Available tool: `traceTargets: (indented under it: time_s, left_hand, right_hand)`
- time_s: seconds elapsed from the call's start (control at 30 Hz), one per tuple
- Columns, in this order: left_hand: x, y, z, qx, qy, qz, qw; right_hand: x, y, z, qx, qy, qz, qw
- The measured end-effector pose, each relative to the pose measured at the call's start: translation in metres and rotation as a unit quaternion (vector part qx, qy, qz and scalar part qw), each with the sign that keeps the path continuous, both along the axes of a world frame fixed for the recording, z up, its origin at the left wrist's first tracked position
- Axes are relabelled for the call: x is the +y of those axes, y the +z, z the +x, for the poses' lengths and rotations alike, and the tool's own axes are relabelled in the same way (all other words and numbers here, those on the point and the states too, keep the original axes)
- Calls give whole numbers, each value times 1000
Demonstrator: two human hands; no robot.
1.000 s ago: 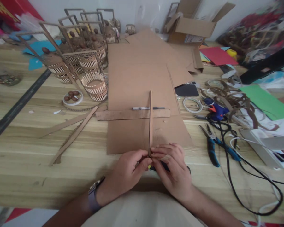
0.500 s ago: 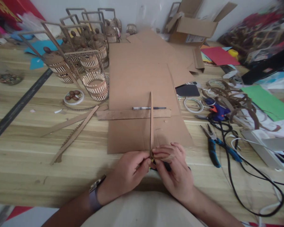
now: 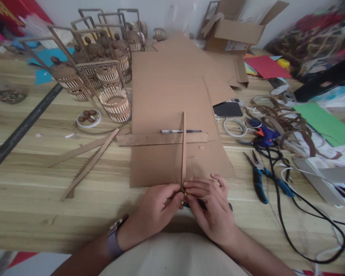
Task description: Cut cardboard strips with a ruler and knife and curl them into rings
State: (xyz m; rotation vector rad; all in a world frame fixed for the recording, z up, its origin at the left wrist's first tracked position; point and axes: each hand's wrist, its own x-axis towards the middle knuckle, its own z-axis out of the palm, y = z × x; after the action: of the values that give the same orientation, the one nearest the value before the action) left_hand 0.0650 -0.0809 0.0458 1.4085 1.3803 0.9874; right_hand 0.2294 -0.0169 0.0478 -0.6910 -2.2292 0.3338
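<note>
A thin cardboard strip (image 3: 184,149) points away from me over the cardboard sheet (image 3: 166,99). Its near end is pinched between the fingertips of my left hand (image 3: 159,205) and my right hand (image 3: 214,209). Both hands are closed and meet at that end. Beneath my right hand a dark tool with a bit of yellow (image 3: 202,204) shows in part; its kind is hidden. Beyond the hands, a wider cardboard strip (image 3: 149,139) lies crosswise on the sheet, with a pen (image 3: 169,131) along its upper edge. The thin strip passes over both.
Several small lantern-like baskets (image 3: 115,103) with tall handles stand at the back left, near a dish of brown beads (image 3: 89,119). Loose cardboard strips (image 3: 89,170) lie left. To the right are pliers (image 3: 258,172), a blue glue gun (image 3: 264,132), black cable (image 3: 278,214) and a tape roll (image 3: 235,127).
The fingers of my right hand have shifted slightly at the strip's near end. Both hands still hold the strip in nearly the same place.
</note>
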Motion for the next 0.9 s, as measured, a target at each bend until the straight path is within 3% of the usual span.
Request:
traceTargets:
  time_s: [0.3,0.57,0.9]
  left_hand:
    - [0,1,1,3,1,12,1000]
    - [3,-3,1,-57,28,-53,997]
    - [4,-5,3,-67,42,-53,995]
  right_hand:
    - [1,-1,-1,23,-7,-47,999]
    - [2,-3,-1,12,18,-26,999]
    - [1,-7,0,3,16,2,1000]
